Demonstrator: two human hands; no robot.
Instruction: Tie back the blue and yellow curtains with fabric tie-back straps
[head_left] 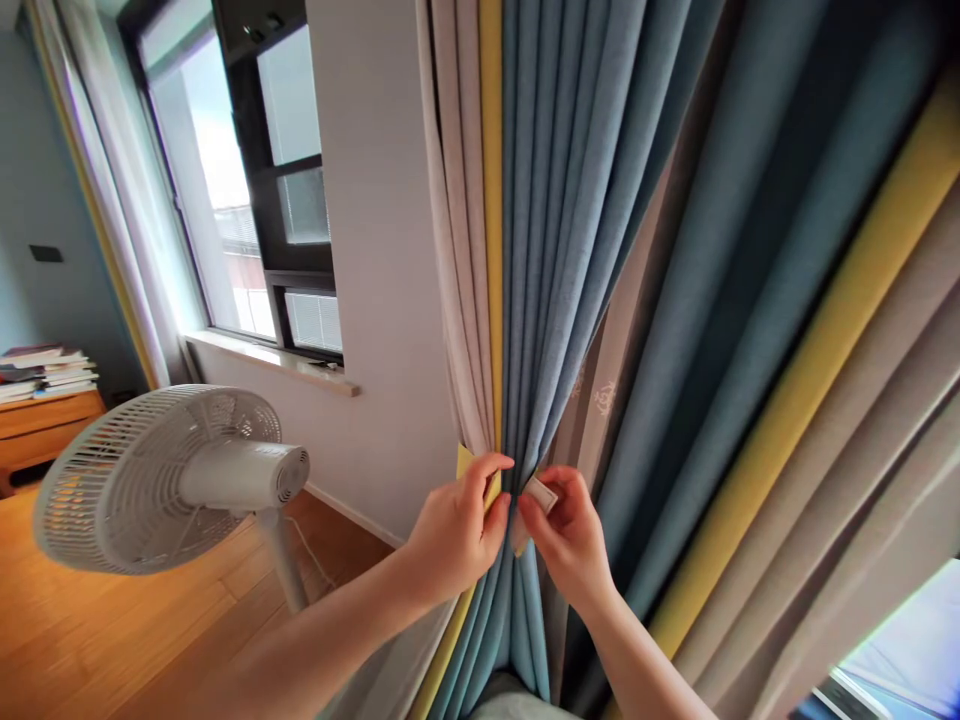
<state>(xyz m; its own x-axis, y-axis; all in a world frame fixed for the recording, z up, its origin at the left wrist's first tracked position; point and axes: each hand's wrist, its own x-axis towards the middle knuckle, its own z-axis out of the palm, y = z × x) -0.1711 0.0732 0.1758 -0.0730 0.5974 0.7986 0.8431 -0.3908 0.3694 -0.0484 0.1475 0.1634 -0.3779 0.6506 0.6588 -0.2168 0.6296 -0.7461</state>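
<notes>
Fingers pinching tieback ends, gathered curtain behind

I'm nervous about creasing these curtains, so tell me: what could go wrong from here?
The right hand pinches a small pale tab by the fingertips; if it slips, the gathered blue folds might spread out again.
Those folds are squeezed narrow between the two hands, so the cloth could crease there.
The left hand is at a yellow strip close to the folds, so a fold might get caught under it.
</notes>
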